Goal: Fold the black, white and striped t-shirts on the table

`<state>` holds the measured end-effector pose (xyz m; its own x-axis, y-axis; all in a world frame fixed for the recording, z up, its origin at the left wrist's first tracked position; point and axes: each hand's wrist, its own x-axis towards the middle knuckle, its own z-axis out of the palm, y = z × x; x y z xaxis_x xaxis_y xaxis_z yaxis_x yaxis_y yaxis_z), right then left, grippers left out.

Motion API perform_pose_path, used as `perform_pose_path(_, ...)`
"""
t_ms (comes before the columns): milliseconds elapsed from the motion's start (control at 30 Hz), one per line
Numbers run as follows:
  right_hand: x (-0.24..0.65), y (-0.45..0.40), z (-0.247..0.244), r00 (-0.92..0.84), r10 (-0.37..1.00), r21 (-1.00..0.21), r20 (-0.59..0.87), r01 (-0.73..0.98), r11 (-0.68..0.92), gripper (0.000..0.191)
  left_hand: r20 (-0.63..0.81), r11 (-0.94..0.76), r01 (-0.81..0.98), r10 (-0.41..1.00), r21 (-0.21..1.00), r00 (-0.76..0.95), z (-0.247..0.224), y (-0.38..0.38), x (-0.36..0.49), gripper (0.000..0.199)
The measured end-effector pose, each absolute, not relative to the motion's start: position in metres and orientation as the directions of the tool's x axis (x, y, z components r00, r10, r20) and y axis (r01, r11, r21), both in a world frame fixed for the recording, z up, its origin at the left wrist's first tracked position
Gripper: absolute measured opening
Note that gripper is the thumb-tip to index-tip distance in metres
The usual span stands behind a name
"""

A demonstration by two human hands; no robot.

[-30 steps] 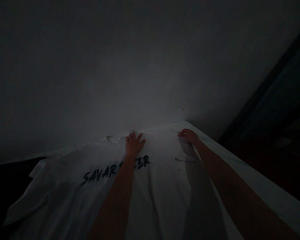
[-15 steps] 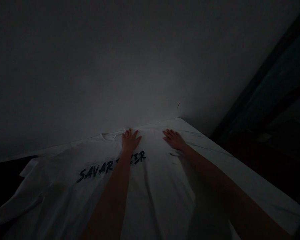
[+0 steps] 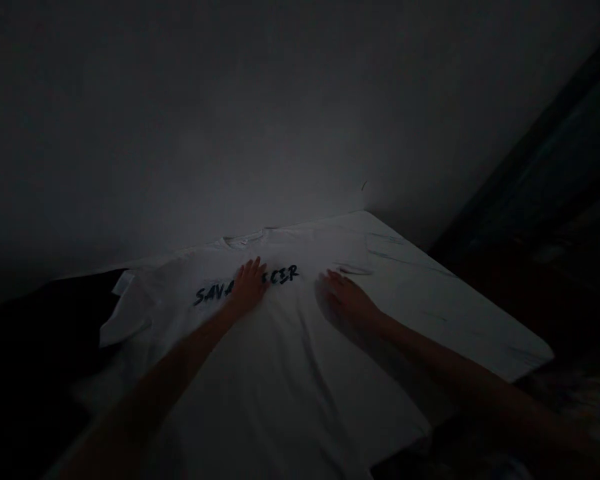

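Note:
A white T-shirt (image 3: 275,340) with dark brush-style lettering lies spread over a table, its collar toward the wall. My left hand (image 3: 250,283) rests flat on the chest with fingers stretched, covering the middle letters. Near the right sleeve, my right hand (image 3: 347,297) is on or just above the shirt's side, its fingers extended and somewhat blurred. Long creases run down the shirt's body, and its left sleeve reaches past the table's edge into shadow.
The white marbled tabletop (image 3: 430,293) shows to the right, ending at a rounded corner. A grey wall (image 3: 260,120) stands along the back edge. Dark floor area lies beyond the right side, and the room is very dim.
Both hands have moved from near the collar and shoulder down the shirt toward me. The right sleeve is now uncovered. The view has shifted, showing more of the table's near corner.

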<state>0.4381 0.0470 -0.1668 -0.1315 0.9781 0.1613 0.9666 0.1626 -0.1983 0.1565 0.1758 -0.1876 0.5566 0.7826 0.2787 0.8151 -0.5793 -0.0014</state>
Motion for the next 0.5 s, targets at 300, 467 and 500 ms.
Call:
perform_pose_path(300, 0.440, -0.015, -0.147, 0.328, 0.930, -0.401, 0.168, 0.884, -0.240, 0.034, 0.218, -0.031, 0.965, 0.975, 0.259, -0.027, -0.177, -0.015, -0.088, 0.044)
perform_pose_path(467, 0.445, -0.089, -0.159, 0.539, 0.842, -0.410, 0.017, 0.772, -0.486, 0.037, 0.023, 0.291, 0.892, 0.948, 0.346, -0.318, -0.174, -0.109, -0.107, 0.047)
perform_pose_path(500, 0.439, -0.101, -0.158, 0.573, 0.819, -0.411, -0.012, 0.744, -0.527, 0.036, -0.001, 0.334, 0.872, 0.934, 0.359, -0.358, -0.173, -0.116, -0.098, 0.048)
